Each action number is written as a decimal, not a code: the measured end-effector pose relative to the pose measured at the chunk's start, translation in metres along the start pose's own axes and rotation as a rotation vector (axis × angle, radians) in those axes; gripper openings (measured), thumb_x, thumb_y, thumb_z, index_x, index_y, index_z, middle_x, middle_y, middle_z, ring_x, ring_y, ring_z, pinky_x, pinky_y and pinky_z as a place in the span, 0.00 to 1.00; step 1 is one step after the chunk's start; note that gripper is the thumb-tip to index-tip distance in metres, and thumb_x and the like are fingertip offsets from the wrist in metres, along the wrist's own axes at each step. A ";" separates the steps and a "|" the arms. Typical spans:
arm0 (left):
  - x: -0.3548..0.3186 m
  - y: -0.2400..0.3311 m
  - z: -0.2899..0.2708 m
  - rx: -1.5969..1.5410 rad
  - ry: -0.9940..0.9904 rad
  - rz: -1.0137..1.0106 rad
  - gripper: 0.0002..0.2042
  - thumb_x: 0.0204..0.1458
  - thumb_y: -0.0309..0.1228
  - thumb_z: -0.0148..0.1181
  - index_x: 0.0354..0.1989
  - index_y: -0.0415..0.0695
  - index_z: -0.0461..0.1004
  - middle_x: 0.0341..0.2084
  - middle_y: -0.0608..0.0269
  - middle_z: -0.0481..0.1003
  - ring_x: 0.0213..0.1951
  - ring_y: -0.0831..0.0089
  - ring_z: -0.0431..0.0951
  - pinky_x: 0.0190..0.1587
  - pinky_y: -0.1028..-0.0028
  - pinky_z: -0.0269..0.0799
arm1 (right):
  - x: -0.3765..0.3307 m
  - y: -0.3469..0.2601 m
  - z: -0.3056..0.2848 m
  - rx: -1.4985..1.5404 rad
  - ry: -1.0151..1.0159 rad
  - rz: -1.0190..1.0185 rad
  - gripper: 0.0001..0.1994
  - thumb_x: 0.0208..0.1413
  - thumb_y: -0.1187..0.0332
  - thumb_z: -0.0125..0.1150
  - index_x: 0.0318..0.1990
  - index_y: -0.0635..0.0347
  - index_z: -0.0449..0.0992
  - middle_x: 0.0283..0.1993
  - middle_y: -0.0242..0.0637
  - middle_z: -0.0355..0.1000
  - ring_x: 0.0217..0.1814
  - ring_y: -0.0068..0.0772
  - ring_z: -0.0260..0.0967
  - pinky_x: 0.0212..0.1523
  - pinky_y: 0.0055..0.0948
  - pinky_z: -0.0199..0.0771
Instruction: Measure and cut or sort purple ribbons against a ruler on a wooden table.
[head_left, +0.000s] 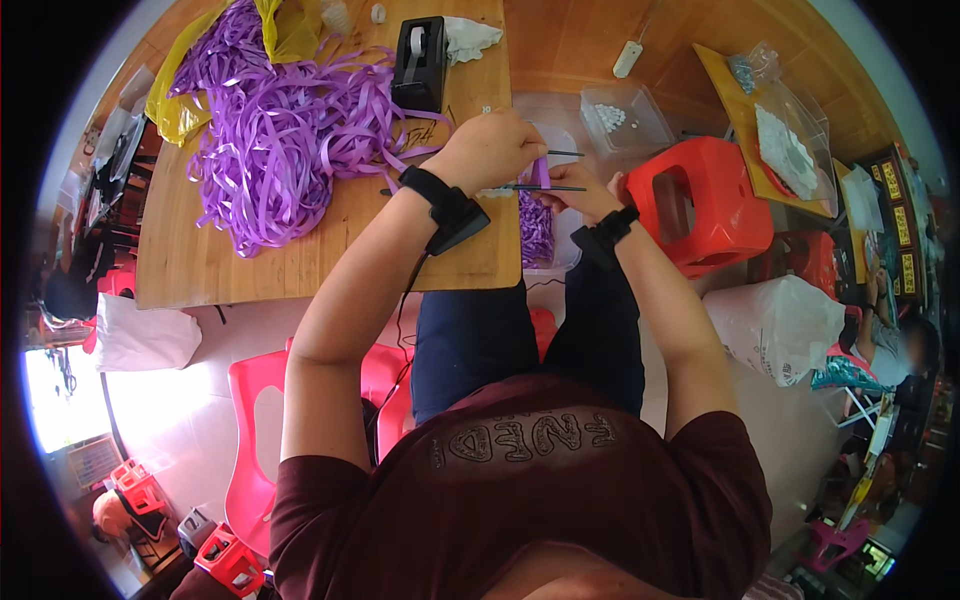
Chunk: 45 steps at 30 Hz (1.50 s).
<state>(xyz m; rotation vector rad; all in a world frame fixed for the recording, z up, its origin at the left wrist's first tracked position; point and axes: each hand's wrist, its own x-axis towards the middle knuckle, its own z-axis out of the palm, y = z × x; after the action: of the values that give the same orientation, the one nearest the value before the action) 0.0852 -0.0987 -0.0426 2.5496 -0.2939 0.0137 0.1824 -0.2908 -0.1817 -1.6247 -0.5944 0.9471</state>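
Past the table's right edge, my left hand (pixel 492 150) is closed, its fingertips at a short stretch of purple ribbon (pixel 541 174). That ribbon runs between two thin dark rods, a far rod (pixel 566 153) and a near rod (pixel 540 188). Against the near rod, my right hand (pixel 592 198) pinches at the ribbon; its fingertips are partly hidden. Below both hands stands a clear plastic bin (pixel 566 258) holding cut purple ribbon pieces (pixel 536 235). A large loose heap of purple ribbon (pixel 290 130) covers much of the table, with a strand leading toward my left hand.
On the wooden table (pixel 200 275) are a black tape dispenser (pixel 420 65), a white tissue (pixel 470 38) and a yellow bag (pixel 180 110). To the right stand a red stool (pixel 705 205) and a clear tub (pixel 645 125) with small white pieces. A white sack (pixel 780 325) rests behind the stool.
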 end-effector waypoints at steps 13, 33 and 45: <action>0.000 -0.004 0.006 0.037 0.121 0.011 0.11 0.54 0.37 0.60 0.37 0.45 0.83 0.36 0.56 0.80 0.43 0.55 0.77 0.47 0.61 0.72 | -0.022 -0.016 0.049 0.040 0.203 -0.191 0.11 0.55 0.68 0.67 0.42 0.63 0.79 0.31 0.26 0.74 0.29 0.17 0.67 0.30 0.21 0.66; 0.000 -0.003 0.004 0.033 0.103 0.017 0.12 0.55 0.38 0.58 0.37 0.45 0.83 0.36 0.55 0.80 0.42 0.55 0.78 0.46 0.60 0.73 | -0.170 -0.012 0.092 -0.001 0.180 -0.310 0.08 0.56 0.73 0.68 0.41 0.68 0.82 0.30 0.35 0.76 0.32 0.20 0.71 0.35 0.22 0.70; 0.002 -0.010 0.002 -0.212 0.233 -0.133 0.15 0.57 0.39 0.54 0.42 0.44 0.82 0.33 0.52 0.81 0.39 0.55 0.80 0.44 0.62 0.74 | -0.123 -0.160 0.030 -0.289 0.247 -0.601 0.15 0.54 0.66 0.69 0.48 0.60 0.81 0.31 0.27 0.70 0.37 0.19 0.67 0.42 0.19 0.66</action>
<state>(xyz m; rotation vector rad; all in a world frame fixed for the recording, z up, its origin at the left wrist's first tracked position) 0.0889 -0.0919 -0.0495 2.3230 -0.0321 0.2163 0.1051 -0.3289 0.0034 -1.6363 -1.0045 0.2214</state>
